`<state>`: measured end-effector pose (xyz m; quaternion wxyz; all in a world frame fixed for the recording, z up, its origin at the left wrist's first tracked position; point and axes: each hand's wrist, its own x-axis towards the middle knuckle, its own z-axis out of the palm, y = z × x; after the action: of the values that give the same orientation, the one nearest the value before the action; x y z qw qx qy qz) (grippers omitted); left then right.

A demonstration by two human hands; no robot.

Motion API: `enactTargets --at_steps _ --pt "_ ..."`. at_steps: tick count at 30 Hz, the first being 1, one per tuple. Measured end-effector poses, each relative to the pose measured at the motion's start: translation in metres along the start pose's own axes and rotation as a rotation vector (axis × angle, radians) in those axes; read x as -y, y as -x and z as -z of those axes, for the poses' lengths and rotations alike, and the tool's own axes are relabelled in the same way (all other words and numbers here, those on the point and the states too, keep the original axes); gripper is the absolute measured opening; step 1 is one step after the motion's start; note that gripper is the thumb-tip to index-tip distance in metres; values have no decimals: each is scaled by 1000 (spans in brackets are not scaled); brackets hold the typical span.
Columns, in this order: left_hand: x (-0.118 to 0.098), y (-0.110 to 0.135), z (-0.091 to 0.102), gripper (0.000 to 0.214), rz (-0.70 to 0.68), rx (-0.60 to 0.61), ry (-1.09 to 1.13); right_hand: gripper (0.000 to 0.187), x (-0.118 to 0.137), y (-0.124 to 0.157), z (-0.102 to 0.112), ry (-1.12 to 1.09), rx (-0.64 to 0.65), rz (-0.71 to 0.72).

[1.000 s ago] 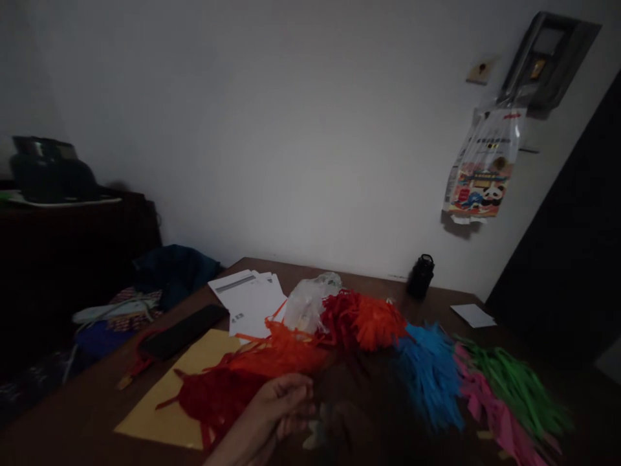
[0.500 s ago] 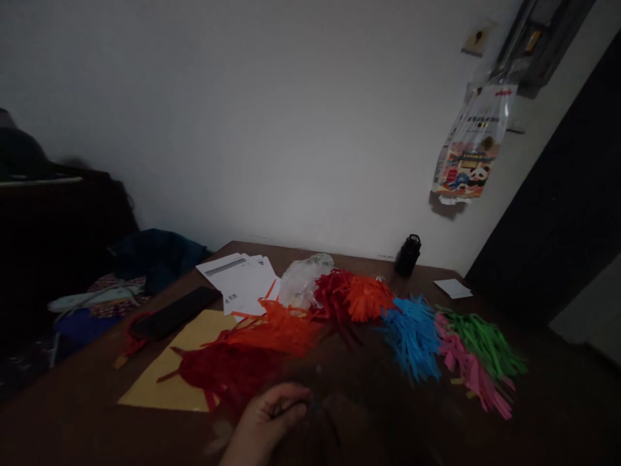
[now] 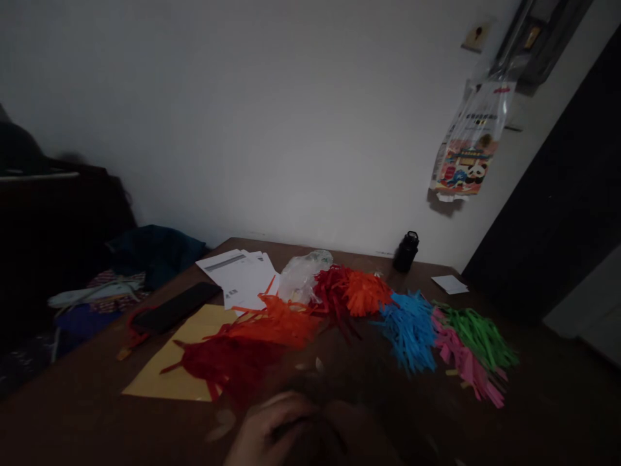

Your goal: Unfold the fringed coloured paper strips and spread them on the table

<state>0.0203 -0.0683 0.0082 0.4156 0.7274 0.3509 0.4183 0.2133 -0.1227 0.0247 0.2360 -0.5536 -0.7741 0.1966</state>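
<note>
in the head view, a dim room: a brown table (image 3: 160, 353) against a pale wall (image 3: 291, 129). at the bottom edge, the left hand (image 3: 272, 424) is curled, blurred and dark; the right hand (image 3: 361, 430) is a dim shape close beside it. whether either one pinches anything, i cannot tell. just beyond the left hand, a dark red fringe bundle (image 3: 233, 362) lies partly over a yellow sheet (image 3: 167, 382), next to an orange fringe bundle (image 3: 286, 320). behind them sits a crumpled translucent plastic bag (image 3: 301, 275), its contents unclear. to the right lie blue (image 3: 410, 330), pink (image 3: 466, 362) and green fringes (image 3: 480, 336). on the wall hangs a printed panda bag (image 3: 468, 149); what it holds cannot be seen.
</note>
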Motion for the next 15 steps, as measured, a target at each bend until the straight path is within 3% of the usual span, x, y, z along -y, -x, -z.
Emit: enactTargets --at_steps 8,12,15 --pt "0 3 -1 19 48 53 -23 25 -1 5 0 -8 11 41" --pt "-3 -2 1 10 140 -12 -12 24 -2 7 0 3 3 54" --pt "-2 -3 1 23 146 -6 -59 23 -1 8 1 20 -16 63"
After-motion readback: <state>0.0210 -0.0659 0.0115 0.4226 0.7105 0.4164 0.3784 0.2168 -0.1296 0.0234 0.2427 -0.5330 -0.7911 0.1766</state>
